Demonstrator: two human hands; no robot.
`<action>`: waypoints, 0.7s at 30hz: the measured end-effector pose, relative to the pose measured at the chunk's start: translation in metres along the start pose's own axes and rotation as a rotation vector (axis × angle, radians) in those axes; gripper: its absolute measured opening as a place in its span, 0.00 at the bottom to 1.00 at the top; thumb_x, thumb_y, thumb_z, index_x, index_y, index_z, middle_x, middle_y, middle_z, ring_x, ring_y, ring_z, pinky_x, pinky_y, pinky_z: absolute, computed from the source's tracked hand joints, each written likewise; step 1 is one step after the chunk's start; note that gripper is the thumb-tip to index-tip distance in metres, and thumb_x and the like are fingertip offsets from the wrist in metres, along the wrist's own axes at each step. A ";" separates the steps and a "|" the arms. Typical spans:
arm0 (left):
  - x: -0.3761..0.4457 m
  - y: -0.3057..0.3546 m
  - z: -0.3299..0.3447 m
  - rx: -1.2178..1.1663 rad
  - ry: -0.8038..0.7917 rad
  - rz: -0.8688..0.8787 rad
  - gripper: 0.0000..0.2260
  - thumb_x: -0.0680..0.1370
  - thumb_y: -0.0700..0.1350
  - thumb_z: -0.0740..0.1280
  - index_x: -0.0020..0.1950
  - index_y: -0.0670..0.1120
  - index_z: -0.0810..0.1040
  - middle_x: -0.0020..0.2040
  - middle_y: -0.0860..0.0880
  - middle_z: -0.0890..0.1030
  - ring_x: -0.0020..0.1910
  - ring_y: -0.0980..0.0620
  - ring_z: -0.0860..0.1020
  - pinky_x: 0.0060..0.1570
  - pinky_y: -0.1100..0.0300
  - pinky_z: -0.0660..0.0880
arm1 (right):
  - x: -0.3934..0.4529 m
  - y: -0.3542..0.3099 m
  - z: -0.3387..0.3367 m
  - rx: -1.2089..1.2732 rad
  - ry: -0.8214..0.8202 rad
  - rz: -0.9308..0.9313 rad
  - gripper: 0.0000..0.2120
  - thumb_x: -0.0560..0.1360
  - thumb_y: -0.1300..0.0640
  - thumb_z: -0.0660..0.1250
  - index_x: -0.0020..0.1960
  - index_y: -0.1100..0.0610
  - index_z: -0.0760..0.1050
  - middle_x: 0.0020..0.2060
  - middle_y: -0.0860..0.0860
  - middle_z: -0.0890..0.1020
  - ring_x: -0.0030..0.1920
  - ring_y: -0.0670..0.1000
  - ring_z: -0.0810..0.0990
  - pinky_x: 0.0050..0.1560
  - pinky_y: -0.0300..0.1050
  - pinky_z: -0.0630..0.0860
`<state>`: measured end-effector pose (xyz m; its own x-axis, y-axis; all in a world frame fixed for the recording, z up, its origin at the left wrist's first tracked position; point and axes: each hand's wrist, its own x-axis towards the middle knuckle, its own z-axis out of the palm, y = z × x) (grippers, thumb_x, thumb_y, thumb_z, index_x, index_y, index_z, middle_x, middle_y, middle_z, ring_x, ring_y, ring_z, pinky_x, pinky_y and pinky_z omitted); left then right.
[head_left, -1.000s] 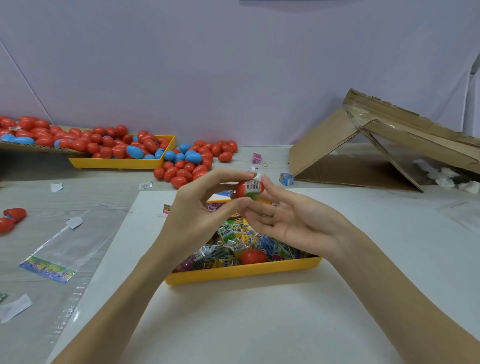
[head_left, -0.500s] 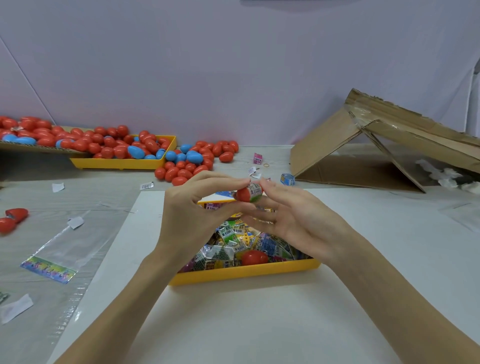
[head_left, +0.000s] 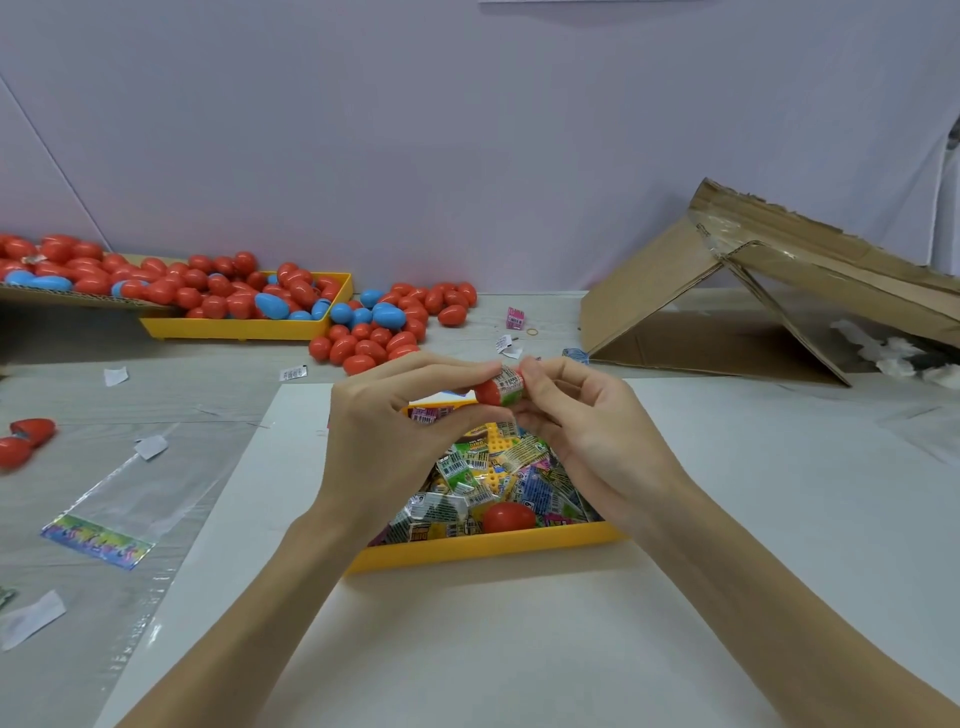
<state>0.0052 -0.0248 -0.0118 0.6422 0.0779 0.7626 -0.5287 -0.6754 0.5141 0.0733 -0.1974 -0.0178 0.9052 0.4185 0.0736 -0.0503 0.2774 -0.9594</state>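
Observation:
Both my hands hold one red plastic egg (head_left: 490, 391) above the near yellow tray (head_left: 488, 548). A small printed packet (head_left: 510, 384) sticks out between the egg's halves. My left hand (head_left: 395, 421) pinches the egg's left half with thumb and fingers. My right hand (head_left: 582, 415) pinches the right end, fingers curled round it. The tray under them is full of several small printed packets (head_left: 467, 467), and one closed red egg (head_left: 508, 517) lies in it near the front rim.
A second yellow tray (head_left: 239, 328) heaped with red and blue eggs stands at the back left, with loose eggs (head_left: 384, 332) spilled beside it. A folded cardboard box (head_left: 727, 312) lies at the back right. Clear plastic bags (head_left: 119, 499) and two red eggs (head_left: 26, 441) lie on the left.
My right hand's fingers have curled from spread to closed round the egg's end. The egg has turned from upright to lying sideways and the hands have pressed together on it.

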 end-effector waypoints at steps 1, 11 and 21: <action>0.000 0.000 0.001 0.010 0.007 0.007 0.16 0.70 0.49 0.78 0.56 0.46 0.86 0.51 0.52 0.86 0.51 0.59 0.84 0.54 0.69 0.77 | 0.000 0.001 0.001 0.007 0.007 -0.001 0.15 0.77 0.52 0.69 0.53 0.64 0.83 0.44 0.58 0.84 0.45 0.51 0.81 0.50 0.40 0.80; -0.003 -0.004 0.010 -0.021 -0.062 0.001 0.19 0.73 0.45 0.79 0.62 0.44 0.84 0.56 0.51 0.85 0.55 0.54 0.83 0.56 0.58 0.81 | -0.002 0.004 0.003 -0.096 0.129 -0.047 0.13 0.81 0.51 0.68 0.55 0.60 0.83 0.47 0.60 0.86 0.47 0.53 0.83 0.50 0.42 0.80; -0.002 -0.013 0.005 -0.150 -0.064 -0.091 0.17 0.74 0.43 0.78 0.62 0.45 0.83 0.54 0.54 0.86 0.55 0.53 0.84 0.56 0.55 0.82 | -0.006 -0.005 0.009 -0.191 -0.046 -0.112 0.11 0.79 0.57 0.72 0.57 0.62 0.77 0.46 0.56 0.88 0.49 0.54 0.88 0.49 0.43 0.84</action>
<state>0.0134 -0.0201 -0.0216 0.7225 0.0831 0.6863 -0.5410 -0.5501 0.6362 0.0639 -0.1936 -0.0115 0.8803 0.4345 0.1904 0.1340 0.1574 -0.9784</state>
